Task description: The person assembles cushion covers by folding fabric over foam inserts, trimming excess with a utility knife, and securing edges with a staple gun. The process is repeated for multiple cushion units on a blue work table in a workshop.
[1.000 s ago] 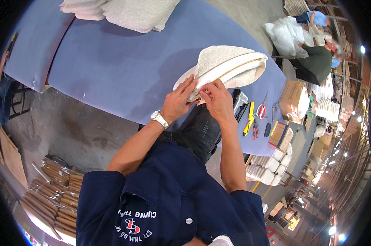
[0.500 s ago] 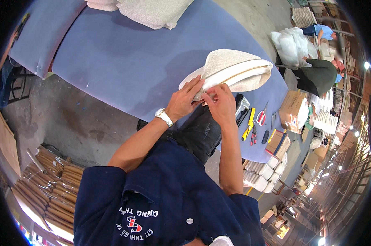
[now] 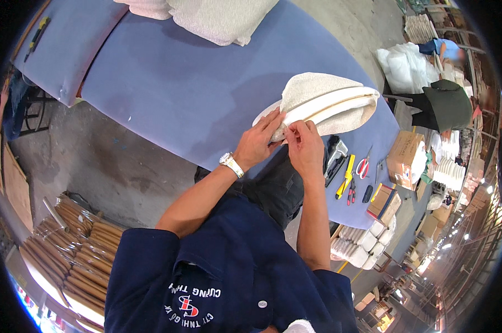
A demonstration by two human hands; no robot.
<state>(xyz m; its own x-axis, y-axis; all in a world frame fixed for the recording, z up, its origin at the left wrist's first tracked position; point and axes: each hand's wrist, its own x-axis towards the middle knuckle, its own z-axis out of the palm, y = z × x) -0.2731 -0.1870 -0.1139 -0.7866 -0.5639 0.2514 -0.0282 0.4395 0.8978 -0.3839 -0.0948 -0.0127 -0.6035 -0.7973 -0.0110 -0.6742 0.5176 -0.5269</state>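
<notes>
Cream fabric wraps a curved piece (image 3: 329, 106) over the blue desk (image 3: 178, 89), its long axis running rightward and away; the left hand (image 3: 257, 145) grips its near end, the right hand's (image 3: 307, 151) fingers pinching beside.

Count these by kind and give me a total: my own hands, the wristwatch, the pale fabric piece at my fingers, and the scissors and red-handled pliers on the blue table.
Hands: 2 (left hand, right hand)
Wristwatch: 1
Pale fabric piece: 1
Scissors: 1
Red-handled pliers: 1
Total: 6
</notes>
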